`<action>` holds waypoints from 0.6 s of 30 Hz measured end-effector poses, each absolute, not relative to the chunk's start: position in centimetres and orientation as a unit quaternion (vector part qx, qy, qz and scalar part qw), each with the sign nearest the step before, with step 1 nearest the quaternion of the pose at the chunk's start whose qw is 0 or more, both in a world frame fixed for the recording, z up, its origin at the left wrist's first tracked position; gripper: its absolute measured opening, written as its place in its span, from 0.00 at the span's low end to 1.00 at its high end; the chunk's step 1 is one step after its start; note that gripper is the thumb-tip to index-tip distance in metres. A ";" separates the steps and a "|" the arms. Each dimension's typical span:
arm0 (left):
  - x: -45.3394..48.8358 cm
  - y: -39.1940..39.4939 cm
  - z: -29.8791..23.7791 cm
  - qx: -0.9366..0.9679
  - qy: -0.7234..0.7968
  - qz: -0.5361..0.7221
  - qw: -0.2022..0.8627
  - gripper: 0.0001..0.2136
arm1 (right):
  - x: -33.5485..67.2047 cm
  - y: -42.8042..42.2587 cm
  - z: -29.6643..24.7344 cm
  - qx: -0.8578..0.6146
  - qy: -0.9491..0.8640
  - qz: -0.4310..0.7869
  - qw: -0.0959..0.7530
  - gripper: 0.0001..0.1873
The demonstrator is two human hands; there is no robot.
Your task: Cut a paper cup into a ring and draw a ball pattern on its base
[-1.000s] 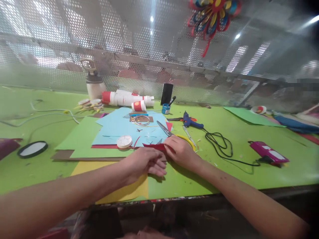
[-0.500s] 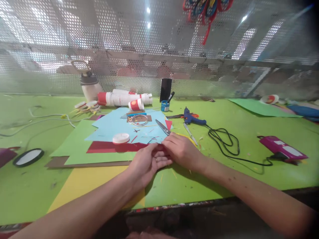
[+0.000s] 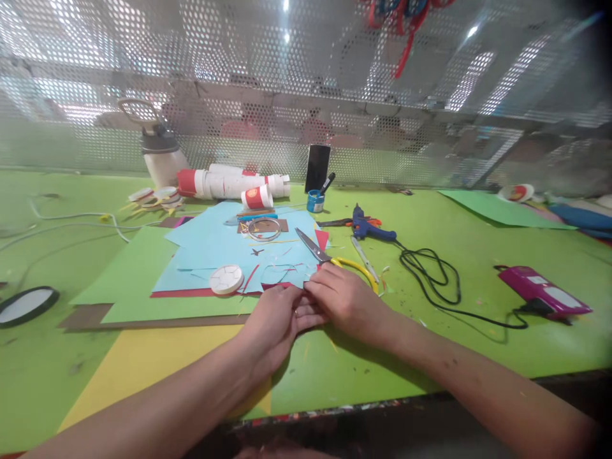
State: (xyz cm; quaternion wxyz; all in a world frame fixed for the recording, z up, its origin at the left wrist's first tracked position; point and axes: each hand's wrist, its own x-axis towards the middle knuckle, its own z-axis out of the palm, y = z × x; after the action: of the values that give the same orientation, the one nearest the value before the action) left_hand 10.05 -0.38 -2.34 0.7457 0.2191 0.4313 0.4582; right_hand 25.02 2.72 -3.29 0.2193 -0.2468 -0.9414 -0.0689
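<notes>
My left hand point(image 3: 275, 322) is turned partly palm up at the near edge of the paper stack, its fingers curled. Against it, my right hand point(image 3: 347, 299) has its fingertips pinched together. What the fingers hold is hidden between them. A dark red paper edge point(image 3: 277, 286) shows just beyond my left thumb. Yellow-handled scissors point(image 3: 318, 250) lie half-spread on the light blue paper point(image 3: 201, 245), their handles right behind my right hand. To the left of my hands sits a round white lid-like disc point(image 3: 226, 279), and thin paper scraps point(image 3: 251, 278) are strewn nearby.
A blue glue gun point(image 3: 370, 228) trails a black cord to a magenta box point(image 3: 542, 290). A craft knife point(image 3: 364, 258) lies beside the scissors. Paper cups point(image 3: 258, 197), a blue jar point(image 3: 315, 201), a dark upright phone-like slab point(image 3: 317, 167) and a bottle point(image 3: 165, 162) stand farther back.
The view has shifted slightly. The blue paper now covers more of the red sheet, and the white disc shows more of its top. My hands stay together, and more of the scissors' yellow handles shows.
</notes>
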 end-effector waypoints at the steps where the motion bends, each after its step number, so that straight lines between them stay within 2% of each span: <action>1: 10.1 -0.4 -2.3 0.217 0.439 0.457 0.743 0.09 | 25.3 2.6 -3.0 -0.248 -0.941 -0.058 0.221 0.12; 5: 10.3 -0.4 -2.2 0.209 0.465 0.445 0.736 0.09 | 27.7 2.6 -1.6 -0.328 -0.918 0.018 0.223 0.10; 9: 10.2 -0.3 -2.1 0.218 0.478 0.430 0.735 0.08 | 30.7 3.2 -1.3 -0.465 -0.870 0.027 0.163 0.10; 13: 10.2 -0.3 -1.9 0.215 0.484 0.429 0.731 0.08 | 31.2 3.0 -1.4 -0.469 -0.873 0.016 0.137 0.11; 18: 10.2 -0.4 -2.2 0.219 0.473 0.432 0.736 0.08 | 28.2 2.2 0.3 -0.400 -0.903 0.006 0.155 0.10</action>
State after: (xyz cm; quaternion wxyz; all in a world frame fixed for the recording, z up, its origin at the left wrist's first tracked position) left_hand 10.25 -0.44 -2.15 0.7359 0.2192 0.4733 0.4317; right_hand 28.15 2.24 0.33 0.1554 -0.3999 -0.9033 0.0065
